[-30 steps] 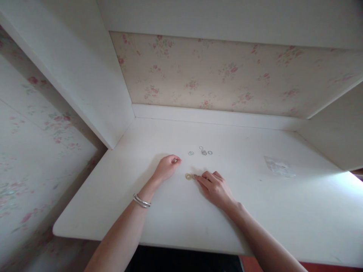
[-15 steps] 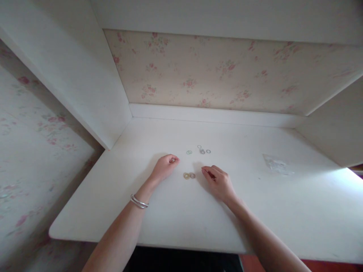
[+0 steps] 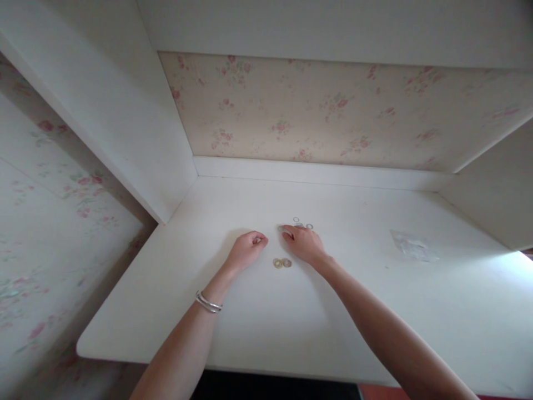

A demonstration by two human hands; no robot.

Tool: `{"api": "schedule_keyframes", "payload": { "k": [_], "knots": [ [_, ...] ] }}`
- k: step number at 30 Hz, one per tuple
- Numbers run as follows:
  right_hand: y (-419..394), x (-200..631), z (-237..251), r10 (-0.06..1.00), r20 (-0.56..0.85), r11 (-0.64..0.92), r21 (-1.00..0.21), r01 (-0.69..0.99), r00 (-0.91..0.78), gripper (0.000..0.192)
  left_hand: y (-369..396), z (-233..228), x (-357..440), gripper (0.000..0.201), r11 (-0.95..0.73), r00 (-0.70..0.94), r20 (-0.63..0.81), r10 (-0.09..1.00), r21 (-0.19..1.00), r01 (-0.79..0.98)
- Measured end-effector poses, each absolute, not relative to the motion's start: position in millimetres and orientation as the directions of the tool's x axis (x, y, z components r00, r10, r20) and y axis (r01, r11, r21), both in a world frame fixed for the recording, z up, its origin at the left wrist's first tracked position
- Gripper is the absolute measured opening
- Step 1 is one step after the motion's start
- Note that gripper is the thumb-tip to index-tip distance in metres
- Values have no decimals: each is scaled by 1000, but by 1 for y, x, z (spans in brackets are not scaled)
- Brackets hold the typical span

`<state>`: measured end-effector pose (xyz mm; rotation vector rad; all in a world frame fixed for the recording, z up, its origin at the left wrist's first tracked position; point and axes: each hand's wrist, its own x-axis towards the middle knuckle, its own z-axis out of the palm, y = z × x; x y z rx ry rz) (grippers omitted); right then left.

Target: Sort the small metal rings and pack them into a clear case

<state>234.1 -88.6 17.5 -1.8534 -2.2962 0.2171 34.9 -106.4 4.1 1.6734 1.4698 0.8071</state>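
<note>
My left hand (image 3: 246,250) rests on the white tabletop, its thumb and fingers pinched together. Anything between those fingertips is too small or hidden to make out. My right hand (image 3: 306,243) reaches over the table with bent fingers, thumb and index finger slightly apart. Its fingertips are at the thin greenish rings (image 3: 280,228), which they mostly cover. Just behind its knuckles lie grey rings, one single ring (image 3: 296,219) and another (image 3: 309,226), with more partly hidden by the hand. Nearer to me, between the hands, sit yellowish rings (image 3: 277,263) beside a pinkish-brown group of rings (image 3: 287,263).
A clear plastic bag (image 3: 413,246) lies on the right part of the white table (image 3: 266,322). A tiny dark speck (image 3: 387,268) is left of it. White panels (image 3: 166,183) and a flowered back wall (image 3: 291,111) enclose the table.
My right hand has moved forward and left, from beside the yellowish and brownish rings to the greenish ones. My left hand stays in place, still pinched. The view has shifted slightly.
</note>
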Motion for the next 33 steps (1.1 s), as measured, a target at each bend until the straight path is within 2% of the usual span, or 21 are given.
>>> {"api": "schedule_keyframes", "payload": {
  "k": [6, 13, 18, 21, 27, 33],
  "knots": [
    [-83, 232, 9, 958, 181, 264, -267, 927, -221, 29, -107, 7, 35, 30, -73, 148, -9, 989, 837, 542],
    [-96, 239, 5, 939, 250, 301, -265, 916, -236, 28, -106, 5, 35, 30, -87, 167, -4, 986, 840, 536],
    [-116, 252, 6, 914, 340, 352, -397, 848, -220, 29, -108, 7, 35, 32, -90, 175, -5, 985, 843, 530],
    [-135, 261, 5, 896, 361, 404, -430, 807, -257, 29, -108, 7, 34, 31, -95, 177, -3, 984, 835, 541],
    [-169, 272, 1, 847, 368, 505, -328, 799, -384, 27, -107, 5, 35, 32, -99, 165, 6, 986, 819, 566],
    [-172, 276, -1, 816, 399, 540, -268, 797, -418, 27, -111, 8, 39, 31, -103, 146, 13, 989, 773, 626]
  ]
}}
